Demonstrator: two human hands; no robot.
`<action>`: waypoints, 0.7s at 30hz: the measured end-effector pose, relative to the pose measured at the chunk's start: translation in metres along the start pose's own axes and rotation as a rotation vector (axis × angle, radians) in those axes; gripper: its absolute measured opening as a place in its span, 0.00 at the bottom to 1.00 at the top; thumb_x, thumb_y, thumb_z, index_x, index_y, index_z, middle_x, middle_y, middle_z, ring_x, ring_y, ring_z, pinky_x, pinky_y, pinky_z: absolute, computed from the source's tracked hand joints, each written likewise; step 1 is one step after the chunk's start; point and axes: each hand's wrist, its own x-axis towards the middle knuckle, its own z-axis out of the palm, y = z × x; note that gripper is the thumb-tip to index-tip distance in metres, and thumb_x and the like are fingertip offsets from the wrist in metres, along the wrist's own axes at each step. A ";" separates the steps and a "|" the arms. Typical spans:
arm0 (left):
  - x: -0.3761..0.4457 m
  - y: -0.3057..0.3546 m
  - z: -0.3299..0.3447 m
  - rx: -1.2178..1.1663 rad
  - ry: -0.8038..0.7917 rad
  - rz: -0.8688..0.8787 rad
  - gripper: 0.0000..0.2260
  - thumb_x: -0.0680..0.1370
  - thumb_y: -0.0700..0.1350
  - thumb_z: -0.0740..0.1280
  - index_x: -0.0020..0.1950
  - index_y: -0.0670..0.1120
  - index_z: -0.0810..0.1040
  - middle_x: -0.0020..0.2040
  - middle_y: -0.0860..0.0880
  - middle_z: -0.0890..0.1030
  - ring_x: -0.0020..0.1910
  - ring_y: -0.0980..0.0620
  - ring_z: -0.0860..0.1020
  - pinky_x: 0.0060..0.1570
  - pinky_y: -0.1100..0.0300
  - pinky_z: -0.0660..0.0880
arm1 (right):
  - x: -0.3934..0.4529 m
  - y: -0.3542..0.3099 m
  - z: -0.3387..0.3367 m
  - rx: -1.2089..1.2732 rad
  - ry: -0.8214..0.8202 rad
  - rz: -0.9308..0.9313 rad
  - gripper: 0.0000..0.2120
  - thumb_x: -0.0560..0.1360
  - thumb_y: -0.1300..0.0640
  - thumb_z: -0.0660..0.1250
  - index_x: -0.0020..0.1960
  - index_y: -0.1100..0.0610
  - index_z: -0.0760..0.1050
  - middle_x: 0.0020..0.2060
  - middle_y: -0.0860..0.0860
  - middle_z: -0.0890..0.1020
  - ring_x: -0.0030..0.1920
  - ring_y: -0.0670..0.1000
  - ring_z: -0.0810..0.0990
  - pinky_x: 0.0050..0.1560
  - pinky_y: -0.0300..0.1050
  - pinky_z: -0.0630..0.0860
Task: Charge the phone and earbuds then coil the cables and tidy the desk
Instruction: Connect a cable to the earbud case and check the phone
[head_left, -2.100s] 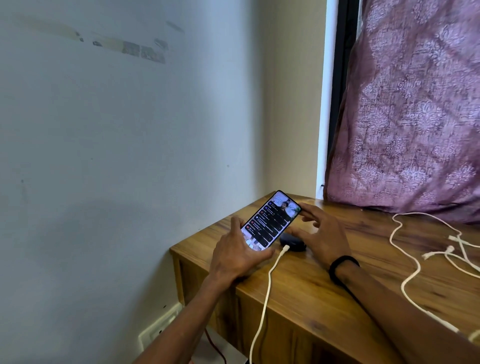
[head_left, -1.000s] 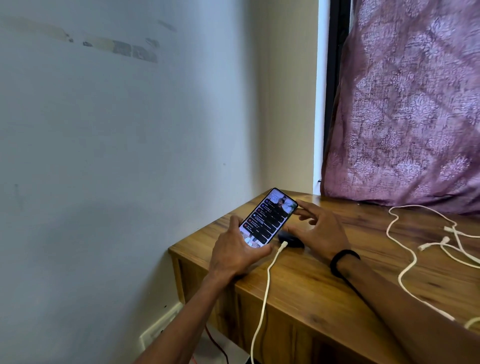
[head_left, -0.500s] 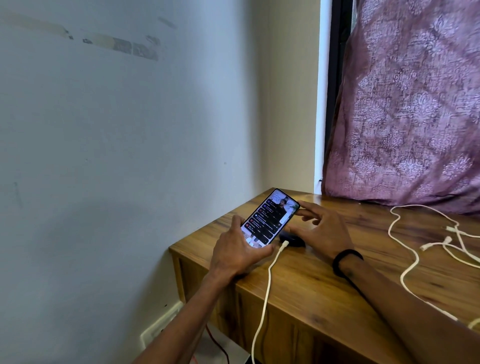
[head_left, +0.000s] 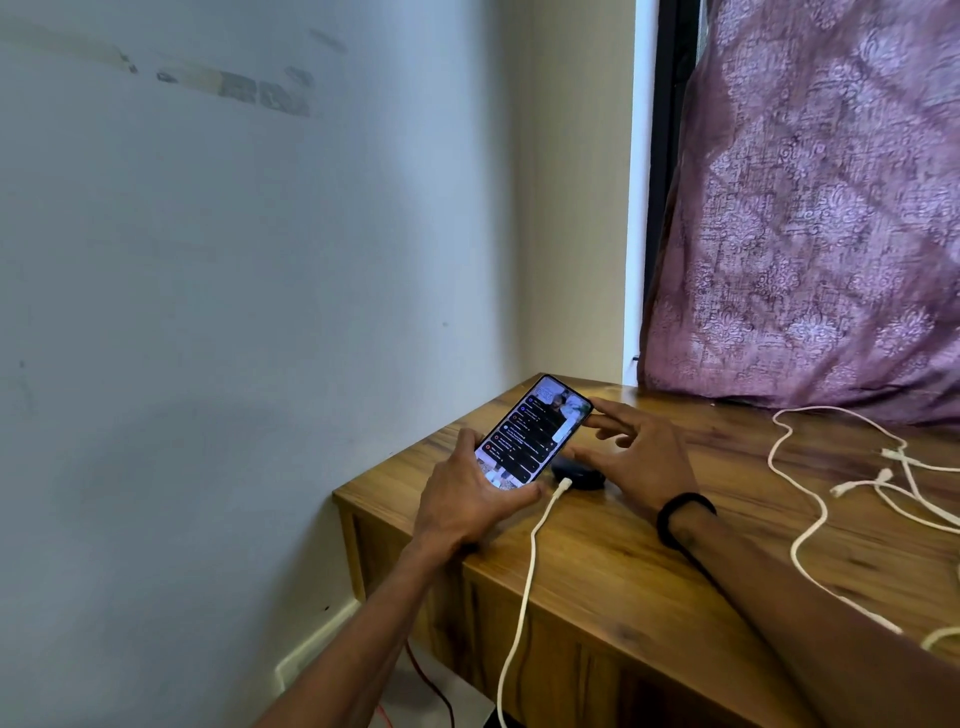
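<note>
The phone is tilted up over the left corner of the worktop, screen lit. Its long side runs from 7 o'clock up to 1 o'clock. My left grip is curled around its bottom end, at 7 o'clock. The white cable plug sits just by that bottom end; I cannot tell if it is pushed in. My right grip holds nothing, with straight fingers touching the top edge at 1 o'clock. A small dark thing, maybe the earbuds case, lies just under the phone.
</note>
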 end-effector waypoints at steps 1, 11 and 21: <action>0.001 -0.001 0.000 -0.006 -0.008 -0.008 0.41 0.62 0.73 0.75 0.64 0.55 0.64 0.57 0.54 0.80 0.51 0.56 0.81 0.50 0.57 0.82 | 0.000 0.000 0.000 0.001 -0.005 -0.004 0.36 0.65 0.48 0.83 0.72 0.49 0.77 0.55 0.43 0.87 0.53 0.40 0.84 0.57 0.43 0.81; 0.003 -0.002 0.000 0.006 -0.073 0.001 0.40 0.62 0.73 0.74 0.66 0.56 0.67 0.59 0.54 0.81 0.53 0.56 0.81 0.54 0.55 0.83 | 0.002 0.005 -0.005 0.022 -0.055 0.066 0.38 0.62 0.47 0.85 0.69 0.53 0.79 0.55 0.46 0.87 0.51 0.41 0.84 0.48 0.32 0.78; 0.004 -0.003 0.000 0.001 -0.054 -0.011 0.41 0.62 0.75 0.73 0.67 0.54 0.68 0.57 0.54 0.81 0.52 0.55 0.81 0.52 0.55 0.82 | -0.001 0.001 0.004 0.002 -0.086 0.058 0.45 0.62 0.45 0.85 0.76 0.51 0.72 0.59 0.45 0.86 0.52 0.39 0.83 0.43 0.29 0.78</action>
